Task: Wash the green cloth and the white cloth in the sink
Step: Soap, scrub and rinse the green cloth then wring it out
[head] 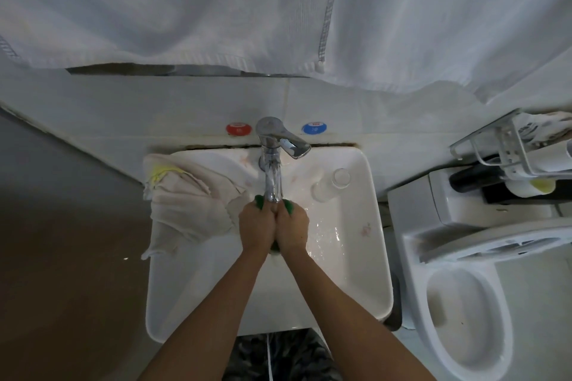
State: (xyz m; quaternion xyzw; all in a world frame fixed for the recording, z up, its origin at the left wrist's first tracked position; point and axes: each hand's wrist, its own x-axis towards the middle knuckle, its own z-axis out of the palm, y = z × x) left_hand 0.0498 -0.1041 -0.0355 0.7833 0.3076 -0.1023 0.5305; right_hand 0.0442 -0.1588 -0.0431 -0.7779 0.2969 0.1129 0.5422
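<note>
Both my hands are pressed together under the chrome tap's spout point(274, 179) over the white sink point(365, 257). My left hand point(257, 227) and my right hand point(292, 227) are closed around the green cloth point(288, 206), which is bunched up and shows only as small green bits at my fingertips and below my palms. The white cloth point(185, 210) lies crumpled over the sink's left rim, partly hanging outside, with a yellow patch at its top left corner. Water glistens on the basin to the right of my hands.
A clear glass point(332, 182) lies on the sink's back right ledge. Red point(238, 128) and blue point(314, 128) markers sit on the tiled wall beside the tap lever. A toilet point(464, 303) stands to the right, a wire rack point(510, 151) above it. White towels point(216, 9) hang overhead.
</note>
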